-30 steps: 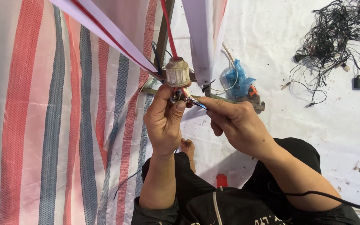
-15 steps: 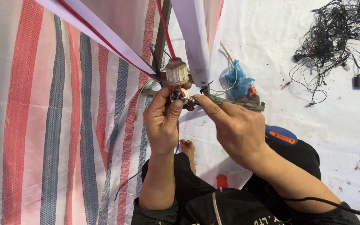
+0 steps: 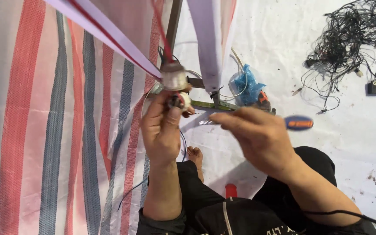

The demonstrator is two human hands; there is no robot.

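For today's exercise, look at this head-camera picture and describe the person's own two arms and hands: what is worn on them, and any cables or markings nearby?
Both forearms are bare. The left hand and right hand wear no gloves, and no rings or watch show. Dark sleeves are pushed up near the elbows. A thin black cable crosses the right arm by the elbow. The right hand is motion-blurred.

I have just one camera here. It sits on the person's head and looks almost straight down. It is close to the hands, so the left hand [image 3: 162, 130] and the right hand [image 3: 257, 139] fill the middle of the picture. Both arms come up from the bottom edge, and I can see the person's dark lap and one bare foot [image 3: 195, 156] right below. The striped sheet [image 3: 44, 130] fills the left side and the white floor cover [image 3: 336, 143] fills the right side. The right hand looks blurry. There is no second view to share anything with.
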